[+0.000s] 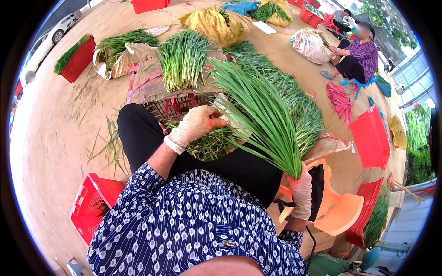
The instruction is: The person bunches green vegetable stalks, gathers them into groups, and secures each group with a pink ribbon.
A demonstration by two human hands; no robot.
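My right hand (301, 188), in a thin whitish glove, is closed round the lower end of a big bunch of green garlic chives (262, 115). The leaves fan out up and to the left from my grip. My left hand (199, 126), gloved too, is beside the fanned leaves with its fingers curled and thumb and forefinger close together; what is between them I cannot make out. Below that hand, loose trimmings (209, 145) lie between my knees. A neat pile of chives (184, 60) with pale stem ends rests on a cloth-covered crate (149, 85) in front of me.
A long heap of chives (294, 106) stretches to the right of the crate. Red crates (370, 138) stand on both sides, and an orange plastic chair (338, 209) is by my right arm. A co-worker (361, 55) sits at the far right beside a white sack (311, 46).
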